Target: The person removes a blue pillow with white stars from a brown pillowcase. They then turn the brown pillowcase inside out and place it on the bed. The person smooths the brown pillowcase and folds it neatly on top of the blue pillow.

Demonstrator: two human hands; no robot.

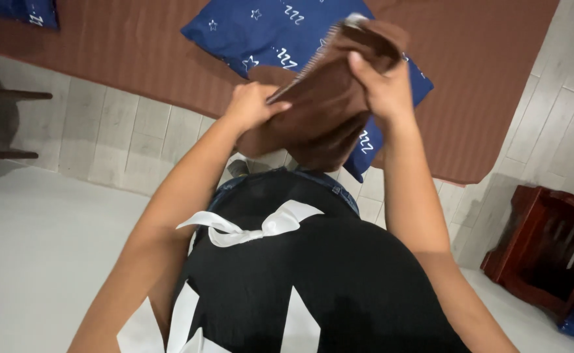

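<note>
Black top with white bow (260,225): nearest item, worn by the person, below both hands, with a denim waistband just above it.

Left hand (253,104): closed, fingers pinching the lower left edge of the brown cloth.

Right hand (382,85): closed, gripping the cloth's upper right part, thumb lying across its front.

Brown cloth (329,108): folded fabric held up between the two hands, a ribbed or fringed edge running from the left hand up toward the top of the right hand; its lower fold hangs just below and between the hands.

Blue pillow (267,29): dark blue with white stars, directly beyond the hands and partly hidden behind the cloth; lies on the bed.

Bed (136,46): brown striped cover, spreading beyond and to both sides of the hands.

Second blue pillow (22,12): far to the left of the left hand, at the bed's edge.

Wooden crate (548,252): dark red, on the floor, right of and below the right hand.
</note>
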